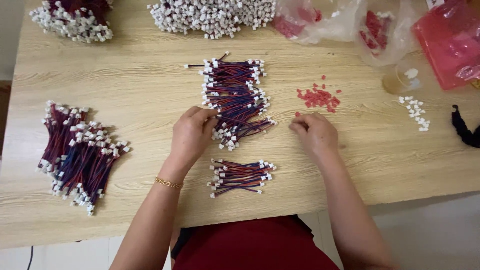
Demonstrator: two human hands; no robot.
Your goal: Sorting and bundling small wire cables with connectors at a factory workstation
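My left hand [192,134] rests on the near left edge of a long pile of red and blue wire leads with white plug ends [235,97], its fingertips pinching at the wires. My right hand [314,132] lies knuckles up on the wooden table [145,95], its fingertips closed beside one small red plastic piece [297,114], just below a scatter of red pieces [319,96]. Whether it grips that piece I cannot tell. A small bundle of the same leads [240,176] lies between my wrists near the front edge.
A big heap of leads [77,155] lies at the left. More white-plugged heaps [215,17] sit along the far edge. Clear bags with red parts [350,25], a red bag [447,42], a few white plugs [415,112] and a black item [465,130] are at right.
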